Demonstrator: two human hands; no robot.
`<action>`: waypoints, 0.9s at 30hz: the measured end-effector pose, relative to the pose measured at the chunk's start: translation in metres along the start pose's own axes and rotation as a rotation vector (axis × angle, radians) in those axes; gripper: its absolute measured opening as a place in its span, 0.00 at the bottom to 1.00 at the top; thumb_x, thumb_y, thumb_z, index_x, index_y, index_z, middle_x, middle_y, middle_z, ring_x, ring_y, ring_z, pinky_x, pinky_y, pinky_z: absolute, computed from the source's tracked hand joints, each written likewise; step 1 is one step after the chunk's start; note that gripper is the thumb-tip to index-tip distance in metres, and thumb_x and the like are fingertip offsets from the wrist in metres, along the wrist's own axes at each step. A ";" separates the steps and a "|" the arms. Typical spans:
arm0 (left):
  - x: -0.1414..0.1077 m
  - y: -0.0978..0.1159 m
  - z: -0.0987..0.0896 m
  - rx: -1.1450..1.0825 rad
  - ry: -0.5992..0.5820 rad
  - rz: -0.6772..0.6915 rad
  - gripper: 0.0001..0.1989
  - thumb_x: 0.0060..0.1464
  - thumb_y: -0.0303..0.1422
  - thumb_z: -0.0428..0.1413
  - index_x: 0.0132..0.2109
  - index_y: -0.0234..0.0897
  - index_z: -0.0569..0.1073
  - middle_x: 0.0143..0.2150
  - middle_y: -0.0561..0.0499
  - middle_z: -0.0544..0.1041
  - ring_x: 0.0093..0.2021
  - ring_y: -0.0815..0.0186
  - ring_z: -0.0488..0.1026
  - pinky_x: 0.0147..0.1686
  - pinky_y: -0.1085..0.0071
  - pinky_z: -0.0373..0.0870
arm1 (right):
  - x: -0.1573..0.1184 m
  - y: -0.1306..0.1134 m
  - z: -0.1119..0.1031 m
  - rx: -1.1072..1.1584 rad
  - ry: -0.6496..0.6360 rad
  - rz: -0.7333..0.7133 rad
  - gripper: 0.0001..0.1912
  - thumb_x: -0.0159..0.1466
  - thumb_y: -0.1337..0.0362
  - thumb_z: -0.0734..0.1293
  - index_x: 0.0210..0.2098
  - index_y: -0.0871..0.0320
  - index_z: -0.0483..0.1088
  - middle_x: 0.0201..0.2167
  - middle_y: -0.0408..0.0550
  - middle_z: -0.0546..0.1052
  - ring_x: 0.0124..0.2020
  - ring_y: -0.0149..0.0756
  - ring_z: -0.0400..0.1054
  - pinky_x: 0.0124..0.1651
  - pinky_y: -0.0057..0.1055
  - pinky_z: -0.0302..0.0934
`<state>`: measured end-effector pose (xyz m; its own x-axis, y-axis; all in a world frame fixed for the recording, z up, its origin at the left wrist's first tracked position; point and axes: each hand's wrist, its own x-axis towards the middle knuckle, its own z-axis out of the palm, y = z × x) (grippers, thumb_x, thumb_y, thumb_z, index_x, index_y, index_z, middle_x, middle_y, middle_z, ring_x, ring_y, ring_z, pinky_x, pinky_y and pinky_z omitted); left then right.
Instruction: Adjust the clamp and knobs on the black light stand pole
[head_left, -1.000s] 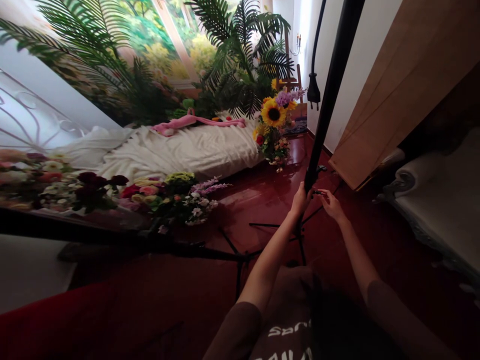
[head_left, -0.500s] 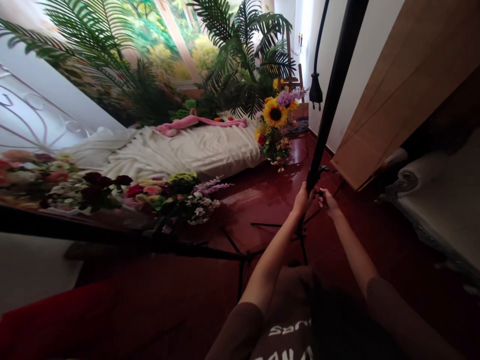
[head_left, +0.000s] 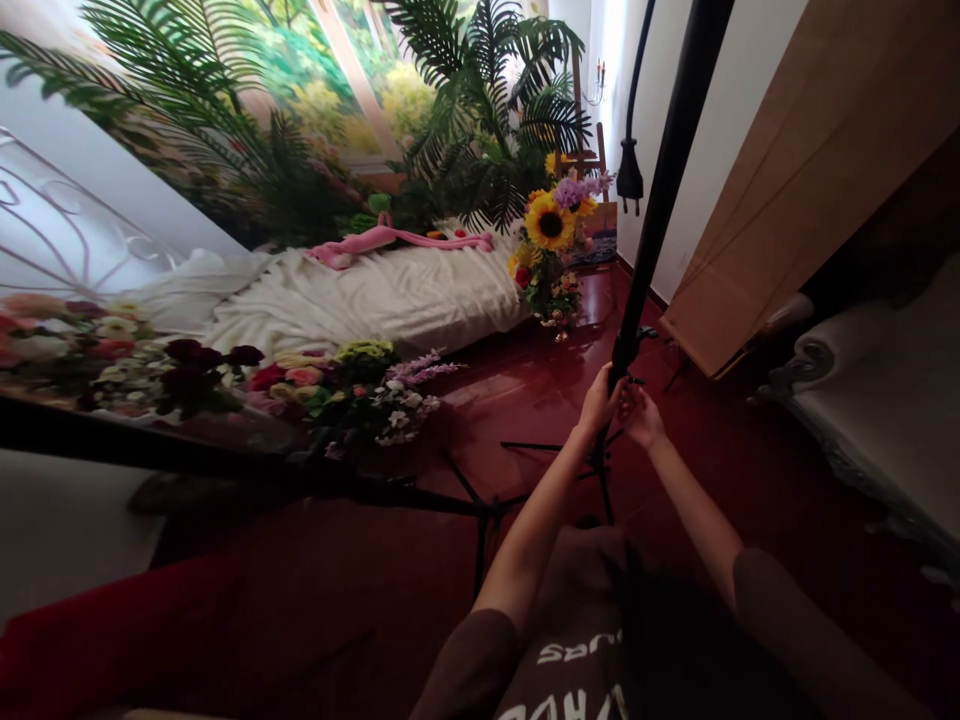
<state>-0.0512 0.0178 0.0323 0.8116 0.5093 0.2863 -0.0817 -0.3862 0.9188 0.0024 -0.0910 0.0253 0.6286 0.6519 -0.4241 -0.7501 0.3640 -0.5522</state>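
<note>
We find the black pole (head_left: 651, 225) upright but slanted, running up from between our hands, its legs (head_left: 602, 485) spread on the red floor (head_left: 555, 375) below our fingers. Our left hand (head_left: 598, 402) has its fingers closed around the pole. Our right hand (head_left: 640, 416) has its fingers partly curled beside the pole, near a small knob (head_left: 634, 380); we cannot tell whether they grip it. A plug (head_left: 629, 178) hangs above our fingers; sunflowers (head_left: 549, 222) stand beyond them, to the left.
</note>
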 end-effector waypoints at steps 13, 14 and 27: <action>-0.210 -0.119 -0.163 -0.029 0.599 -0.432 0.35 0.55 0.61 0.40 0.39 0.34 0.74 0.38 0.45 0.78 0.32 0.67 0.74 0.35 0.70 0.72 | -0.008 0.099 0.026 -0.316 -0.247 0.415 0.25 0.72 0.55 0.48 0.43 0.55 0.73 0.41 0.47 0.81 0.39 0.31 0.77 0.39 0.27 0.70; -0.224 -0.121 -0.182 -0.003 0.685 -0.452 0.35 0.55 0.61 0.40 0.39 0.34 0.74 0.37 0.45 0.78 0.31 0.68 0.74 0.34 0.70 0.72 | -0.005 0.104 0.032 -0.357 -0.265 0.431 0.24 0.72 0.55 0.48 0.43 0.55 0.73 0.41 0.47 0.81 0.39 0.30 0.77 0.39 0.27 0.69; -0.209 -0.073 -0.294 0.212 1.063 -0.214 0.25 0.55 0.53 0.52 0.49 0.38 0.68 0.44 0.44 0.76 0.44 0.63 0.75 0.43 0.68 0.71 | -0.029 0.218 0.163 -0.680 -0.578 0.758 0.16 0.69 0.55 0.55 0.40 0.55 0.70 0.33 0.46 0.80 0.32 0.32 0.75 0.39 0.29 0.67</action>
<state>-0.3852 0.1661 -0.0150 -0.1225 0.9435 0.3080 0.1841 -0.2833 0.9412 -0.2131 0.0784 0.0339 -0.2503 0.8184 -0.5173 -0.5181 -0.5646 -0.6425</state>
